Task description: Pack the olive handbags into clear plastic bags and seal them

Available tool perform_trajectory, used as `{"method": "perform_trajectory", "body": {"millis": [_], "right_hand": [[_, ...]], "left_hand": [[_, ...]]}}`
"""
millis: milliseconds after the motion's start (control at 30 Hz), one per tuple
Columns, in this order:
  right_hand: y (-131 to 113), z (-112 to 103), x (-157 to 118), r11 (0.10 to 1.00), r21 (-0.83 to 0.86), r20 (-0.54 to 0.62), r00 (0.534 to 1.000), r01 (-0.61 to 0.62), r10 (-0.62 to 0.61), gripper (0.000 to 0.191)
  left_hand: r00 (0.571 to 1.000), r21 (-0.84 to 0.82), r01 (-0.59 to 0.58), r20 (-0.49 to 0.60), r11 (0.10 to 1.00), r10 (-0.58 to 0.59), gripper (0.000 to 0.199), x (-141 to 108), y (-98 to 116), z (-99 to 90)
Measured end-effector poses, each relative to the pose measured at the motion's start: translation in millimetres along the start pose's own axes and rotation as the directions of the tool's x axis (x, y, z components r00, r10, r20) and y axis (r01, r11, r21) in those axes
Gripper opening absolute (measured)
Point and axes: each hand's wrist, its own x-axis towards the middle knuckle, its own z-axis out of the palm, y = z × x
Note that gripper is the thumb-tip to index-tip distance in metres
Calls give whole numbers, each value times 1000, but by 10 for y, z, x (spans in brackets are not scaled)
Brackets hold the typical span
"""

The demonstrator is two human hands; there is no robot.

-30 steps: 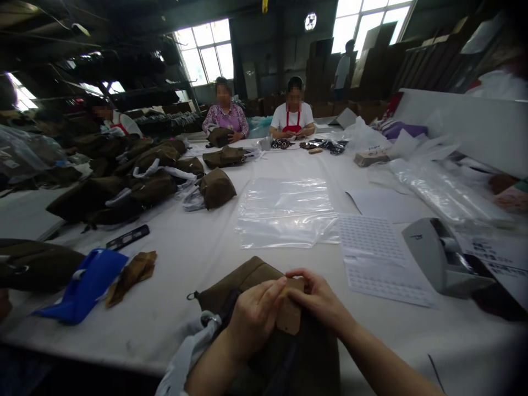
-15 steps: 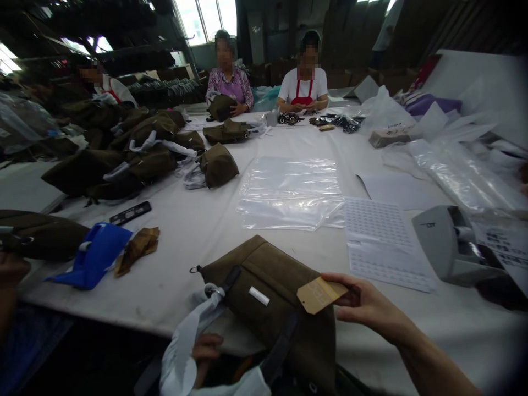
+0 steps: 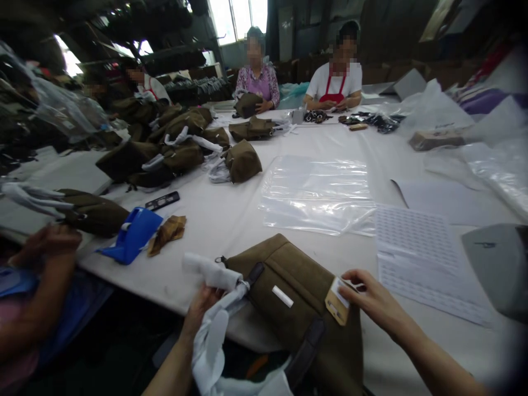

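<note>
An olive-brown bag (image 3: 289, 286) with a small white label strip lies at the near table edge. Its handles are wrapped in pale material (image 3: 210, 335). My right hand (image 3: 365, 294) pinches a tan hang tag (image 3: 337, 308) with a white patch, held against the right part of the bag. At the bag's left corner my left hand (image 3: 204, 302) is closed on the white-wrapped strap (image 3: 212, 272); its fingertips are partly hidden behind the wrapping.
Clear plastic bags (image 3: 317, 192) and printed sheets (image 3: 424, 258) lie beyond. A blue dispenser (image 3: 134, 234), brown paper (image 3: 167, 234) and piled bags (image 3: 173, 154) are left. A co-worker's hands (image 3: 61, 239) are at far left; people sit opposite. A grey device (image 3: 495, 264) stands right.
The view has turned left. My left hand has risen from behind the wrapped handle to the strap. The tag in my right hand has turned and now shows a white patch.
</note>
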Motion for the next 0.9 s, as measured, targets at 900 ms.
{"method": "perform_trajectory", "body": {"millis": [900], "right_hand": [[39,-187,576,849,495,48,970,185,-239,72]], "left_hand": [[942,131,-173,311,976,125,89,560,369,797]]}}
